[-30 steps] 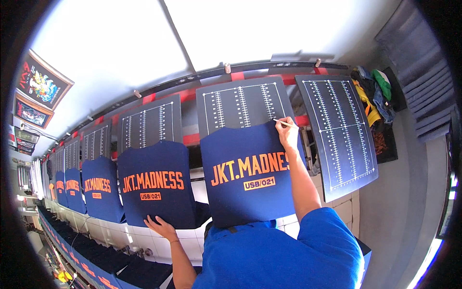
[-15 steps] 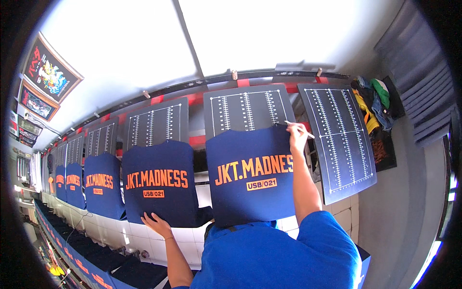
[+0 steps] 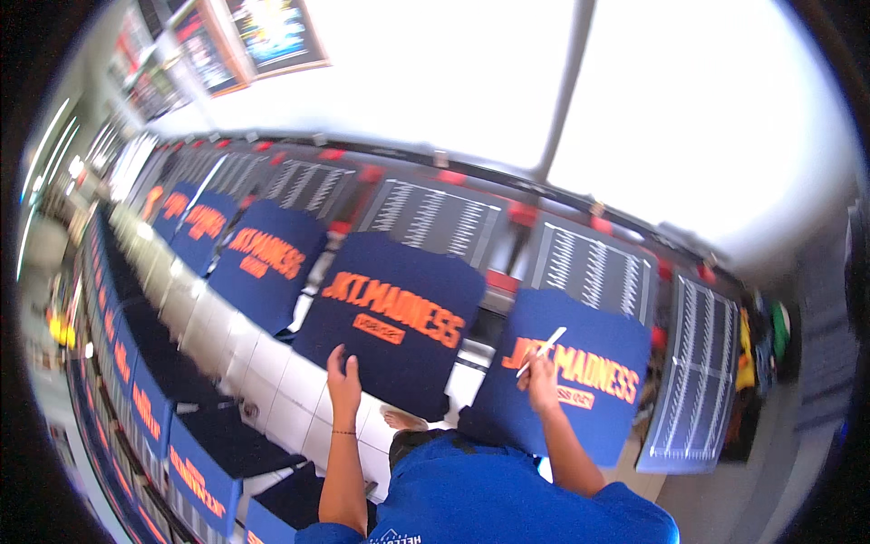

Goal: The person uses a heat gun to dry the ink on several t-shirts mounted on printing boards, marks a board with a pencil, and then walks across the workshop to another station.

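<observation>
Over a navy shirt with orange lettering, my right hand grips a thin white pen-like stick. I cannot make out exactly what kind of tool it is. That shirt lies stretched on a dark platen marked with white rulers. My left hand has its thumb and fingers apart and holds nothing. It is at the lower left edge of another navy shirt with the same orange print; motion blur hides whether the fingertips touch the cloth.
Leftward, more printed navy shirts lie on platens in a row. A bare ruled platen stands at the right end, with piled clothes beyond it. Behind me at left runs another row of platens with shirts. White tiled floor shows between the rows.
The view has swung toward the left. My right hand has come down from the shirt's collar edge to over its print, still with the white stick. My left hand stays by the neighbouring shirt.
</observation>
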Demonstrator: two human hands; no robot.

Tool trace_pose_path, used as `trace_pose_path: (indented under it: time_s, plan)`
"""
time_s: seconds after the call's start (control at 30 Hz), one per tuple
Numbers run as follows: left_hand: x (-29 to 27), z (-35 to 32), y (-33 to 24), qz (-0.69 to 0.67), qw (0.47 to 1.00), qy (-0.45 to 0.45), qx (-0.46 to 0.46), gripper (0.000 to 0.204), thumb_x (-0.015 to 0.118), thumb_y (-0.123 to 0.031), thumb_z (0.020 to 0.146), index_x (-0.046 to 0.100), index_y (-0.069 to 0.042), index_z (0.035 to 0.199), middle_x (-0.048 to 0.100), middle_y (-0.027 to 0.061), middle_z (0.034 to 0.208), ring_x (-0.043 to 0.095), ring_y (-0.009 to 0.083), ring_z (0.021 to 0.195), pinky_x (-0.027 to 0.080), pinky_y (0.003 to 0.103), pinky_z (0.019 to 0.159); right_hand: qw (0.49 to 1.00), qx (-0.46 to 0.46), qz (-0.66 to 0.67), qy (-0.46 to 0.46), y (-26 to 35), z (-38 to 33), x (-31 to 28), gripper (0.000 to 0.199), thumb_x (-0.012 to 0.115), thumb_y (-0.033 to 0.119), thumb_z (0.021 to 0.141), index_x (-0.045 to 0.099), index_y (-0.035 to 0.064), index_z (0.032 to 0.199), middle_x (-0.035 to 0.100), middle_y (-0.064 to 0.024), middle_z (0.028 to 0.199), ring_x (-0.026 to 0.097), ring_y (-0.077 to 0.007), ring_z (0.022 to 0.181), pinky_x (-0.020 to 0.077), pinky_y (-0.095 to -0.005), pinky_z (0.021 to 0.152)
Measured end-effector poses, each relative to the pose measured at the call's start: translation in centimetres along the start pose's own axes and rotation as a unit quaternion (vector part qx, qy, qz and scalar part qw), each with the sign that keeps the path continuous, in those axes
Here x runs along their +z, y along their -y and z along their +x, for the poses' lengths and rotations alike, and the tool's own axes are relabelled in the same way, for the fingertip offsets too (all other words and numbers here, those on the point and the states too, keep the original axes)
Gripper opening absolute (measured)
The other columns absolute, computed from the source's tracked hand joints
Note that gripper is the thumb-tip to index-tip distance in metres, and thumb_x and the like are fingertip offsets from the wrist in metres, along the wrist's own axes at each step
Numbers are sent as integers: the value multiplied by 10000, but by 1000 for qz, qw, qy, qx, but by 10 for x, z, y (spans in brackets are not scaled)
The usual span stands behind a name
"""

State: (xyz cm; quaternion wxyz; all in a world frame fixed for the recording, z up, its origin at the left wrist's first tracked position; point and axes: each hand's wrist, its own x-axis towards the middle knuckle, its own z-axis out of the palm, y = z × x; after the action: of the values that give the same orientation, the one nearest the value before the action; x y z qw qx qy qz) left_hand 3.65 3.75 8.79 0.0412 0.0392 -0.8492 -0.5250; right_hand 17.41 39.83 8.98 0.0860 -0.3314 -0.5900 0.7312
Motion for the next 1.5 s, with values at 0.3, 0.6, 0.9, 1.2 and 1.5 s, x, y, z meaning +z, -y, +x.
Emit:
trace_pose_path:
  time_s: [0.3,0.6,0.9,1.2,1.5]
  plan:
    - [-242,-42,-267,52,812,53,579,79,621,-101,863,699,-104,846,744,99,926,716,258,936,545,440,851,891,16,-205,404,-3,-15,235,331,573,302,998,555,76,758,506,30,641,481,-70,552,373,-256,501]
    - [-375,-54,-226,79,742,-297,595,166,722,-259,776,626,-131,823,683,73,879,669,254,785,594,429,725,839,36,-236,489,-40,-67,446,328,587,274,992,530,96,723,469,42,595,423,-56,472,315,-238,429]
    - [-506,8,-97,147,917,-168,330,194,689,-95,749,590,-35,904,630,101,891,654,266,770,538,398,684,685,-141,-223,680,-104,-139,621,276,584,257,989,630,14,867,584,-16,684,540,-98,613,418,-272,545]
    - [-503,58,204,-70,926,-293,-230,410,574,-355,997,604,-47,1266,614,98,741,612,216,672,474,341,608,325,-157,-402,842,-122,-191,842,327,622,332,950,658,8,982,678,-144,791,656,-274,701,502,-390,660]
    - [-609,125,273,-517,632,-565,-121,187,550,-227,1022,634,-62,1047,583,-9,763,540,93,665,465,248,637,127,-261,-305,907,-128,-248,1067,364,659,374,929,617,39,1066,696,-163,862,687,-337,789,530,-424,697]
